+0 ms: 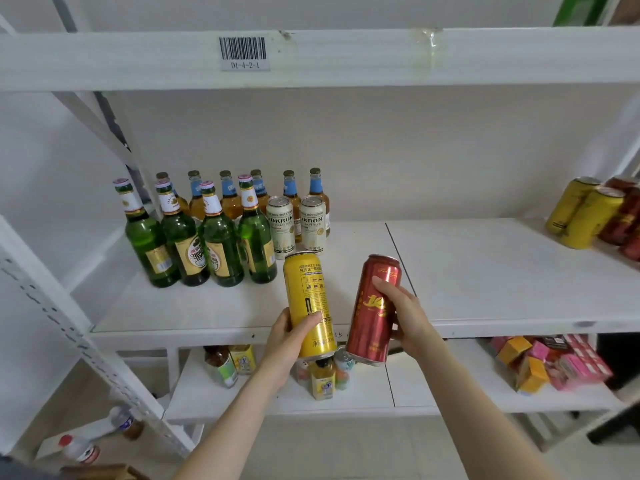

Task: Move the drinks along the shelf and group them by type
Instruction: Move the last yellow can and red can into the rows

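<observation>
white shelf [485, 271] against a pale wall [415, 150], green bottles [218, 244] at ten o'clock. left hand [287, 341] grasps a glossy yellow can [308, 299], right hand [405, 313] a red can [370, 327].

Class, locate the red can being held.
Head view, just right of centre: the right hand grips the red can, beside the yellow can in the left hand.

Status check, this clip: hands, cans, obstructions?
Left hand grips yellow can, right hand grips red can. Both held in front of shelf. Matching can group far right; nothing between.
</observation>
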`<control>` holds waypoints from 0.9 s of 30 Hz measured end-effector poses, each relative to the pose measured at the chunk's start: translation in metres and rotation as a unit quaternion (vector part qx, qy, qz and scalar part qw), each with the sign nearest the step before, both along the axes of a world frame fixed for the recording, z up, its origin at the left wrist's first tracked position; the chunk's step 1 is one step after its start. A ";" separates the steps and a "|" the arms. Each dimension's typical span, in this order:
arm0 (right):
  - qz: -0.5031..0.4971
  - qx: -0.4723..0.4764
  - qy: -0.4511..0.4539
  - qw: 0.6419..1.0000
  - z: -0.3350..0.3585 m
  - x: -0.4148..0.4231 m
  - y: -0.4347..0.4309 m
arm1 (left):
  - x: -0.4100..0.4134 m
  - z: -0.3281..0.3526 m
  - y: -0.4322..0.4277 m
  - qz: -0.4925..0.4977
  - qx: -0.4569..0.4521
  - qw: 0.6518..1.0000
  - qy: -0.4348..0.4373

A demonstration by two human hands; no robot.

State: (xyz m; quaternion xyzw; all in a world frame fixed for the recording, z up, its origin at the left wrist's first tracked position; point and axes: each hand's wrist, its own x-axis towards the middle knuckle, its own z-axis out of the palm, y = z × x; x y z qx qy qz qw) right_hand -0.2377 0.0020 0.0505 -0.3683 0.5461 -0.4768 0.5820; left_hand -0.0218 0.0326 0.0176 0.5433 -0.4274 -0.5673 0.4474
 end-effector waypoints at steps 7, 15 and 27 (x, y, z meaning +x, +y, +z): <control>-0.020 0.000 0.003 1.000 0.011 -0.034 0.028 | -0.028 0.009 0.014 -0.033 0.005 0.999 0.010; -0.033 -0.010 0.011 0.999 0.018 -0.104 0.047 | -0.088 0.018 0.029 -0.046 -0.034 0.998 -0.017; -0.018 -0.022 0.035 0.999 0.038 -0.259 0.082 | -0.244 0.027 0.064 -0.043 -0.057 0.997 0.020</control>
